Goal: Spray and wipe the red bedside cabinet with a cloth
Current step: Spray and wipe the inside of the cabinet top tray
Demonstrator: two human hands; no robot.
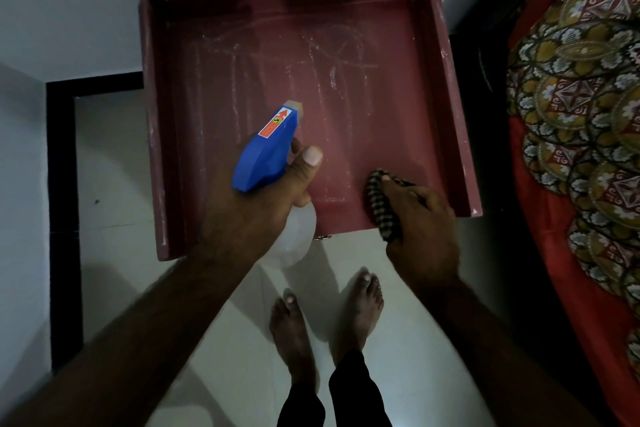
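On the pale floor (117, 184) nearest the camera stand two bare feet (294, 329). Beyond them the left hand (256, 211) curls round the neck of a spray bottle (265, 149), its blue head aimed across the red bedside cabinet (346, 97). The right hand (426, 229) grips a bunched checked cloth (379, 204), pressing it on the cabinet's recessed top near the front right corner. White streaks mark the top farther back. The cabinet stands against a white wall (86, 10), with a patterned bed cover (581, 114) to its right
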